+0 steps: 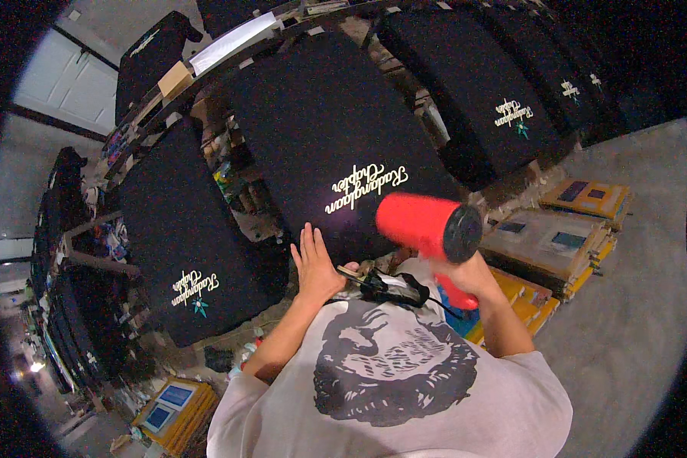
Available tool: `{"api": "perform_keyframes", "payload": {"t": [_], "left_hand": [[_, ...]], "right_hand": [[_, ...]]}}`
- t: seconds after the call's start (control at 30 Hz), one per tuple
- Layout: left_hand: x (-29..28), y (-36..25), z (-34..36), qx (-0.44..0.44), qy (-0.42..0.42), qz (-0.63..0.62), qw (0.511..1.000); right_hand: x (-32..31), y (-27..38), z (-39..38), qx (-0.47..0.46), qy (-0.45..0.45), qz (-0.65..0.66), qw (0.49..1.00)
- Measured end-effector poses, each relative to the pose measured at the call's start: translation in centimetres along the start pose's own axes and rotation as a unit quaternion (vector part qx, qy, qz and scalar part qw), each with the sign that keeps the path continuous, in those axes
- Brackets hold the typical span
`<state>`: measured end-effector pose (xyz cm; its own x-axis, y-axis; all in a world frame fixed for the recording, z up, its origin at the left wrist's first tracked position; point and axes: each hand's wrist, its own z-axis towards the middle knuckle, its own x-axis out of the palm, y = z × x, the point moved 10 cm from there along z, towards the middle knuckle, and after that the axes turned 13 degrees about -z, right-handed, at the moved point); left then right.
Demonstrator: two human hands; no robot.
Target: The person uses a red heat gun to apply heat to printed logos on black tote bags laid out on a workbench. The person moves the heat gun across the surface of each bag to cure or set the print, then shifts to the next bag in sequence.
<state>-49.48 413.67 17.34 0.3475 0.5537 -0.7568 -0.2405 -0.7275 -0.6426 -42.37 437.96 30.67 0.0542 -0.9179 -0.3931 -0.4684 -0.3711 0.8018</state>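
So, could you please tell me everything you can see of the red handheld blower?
The red handheld blower has a thick, rounded barrel, a black round end cap and a red handle; it looks like plastic. The right hand grips it. The barrel points left over the black fabric, beside the pale lettering. Its outline is blurred; whether it is running cannot be told.
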Motion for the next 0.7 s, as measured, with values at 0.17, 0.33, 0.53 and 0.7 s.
{"api": "perform_keyframes", "payload": {"t": [0.17,0.33,0.53,0.7], "left_hand": [[-0.1,-0.4,0.5,0.005,0.010,-0.007,1.000],[-0.4,-0.4,1.2,0.024,0.001,0.001,1.000],[1.4,-2.3,3.5,0.080,0.026,0.025,0.996],[2.7,-3.8,5.1,0.108,0.051,0.062,0.991]], "right_hand": [[-0.3,-1.4,0.9,0.000,-0.069,0.018,0.997],[0.0,0.3,0.1,-0.024,-0.038,-0.023,0.999],[-3.1,-4.7,0.6,0.076,-0.102,-0.001,0.992],[-3.1,-2.6,-0.9,-0.017,-0.119,0.008,0.993]]}}
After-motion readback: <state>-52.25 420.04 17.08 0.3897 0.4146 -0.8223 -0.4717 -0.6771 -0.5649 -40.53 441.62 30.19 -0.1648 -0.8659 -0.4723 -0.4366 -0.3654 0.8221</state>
